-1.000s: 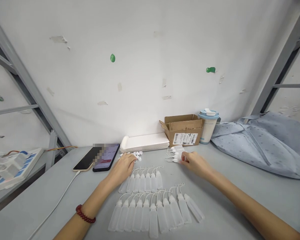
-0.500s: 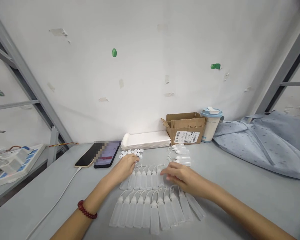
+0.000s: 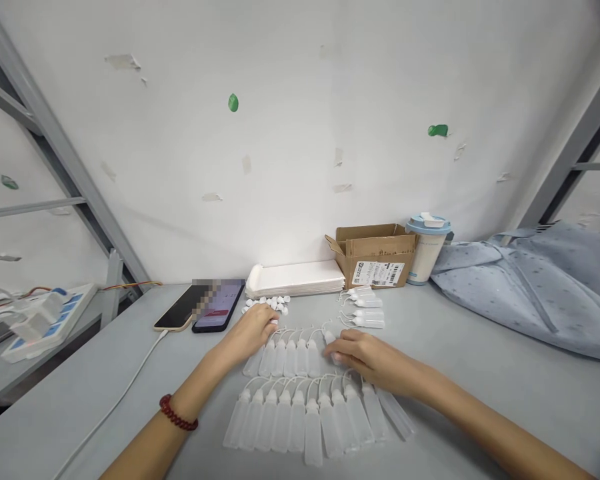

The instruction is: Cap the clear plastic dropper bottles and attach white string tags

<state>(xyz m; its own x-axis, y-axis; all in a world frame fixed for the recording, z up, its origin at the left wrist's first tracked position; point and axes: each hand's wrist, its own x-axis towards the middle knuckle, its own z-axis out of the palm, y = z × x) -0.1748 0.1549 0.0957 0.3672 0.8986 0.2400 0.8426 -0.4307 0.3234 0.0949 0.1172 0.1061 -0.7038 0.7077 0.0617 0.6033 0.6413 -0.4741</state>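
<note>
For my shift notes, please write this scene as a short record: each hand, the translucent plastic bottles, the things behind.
Left hand: beside small round white plastic caps, one at its fingertips; grip unclear
Right hand: holding one translucent plastic bottle, partly covered by the fingers
Rear row: similar bottles lying side by side
Front row: more such bottles on the grey table
Behind: flat white stack, brown cardboard box, pale cup with blue lid
</note>
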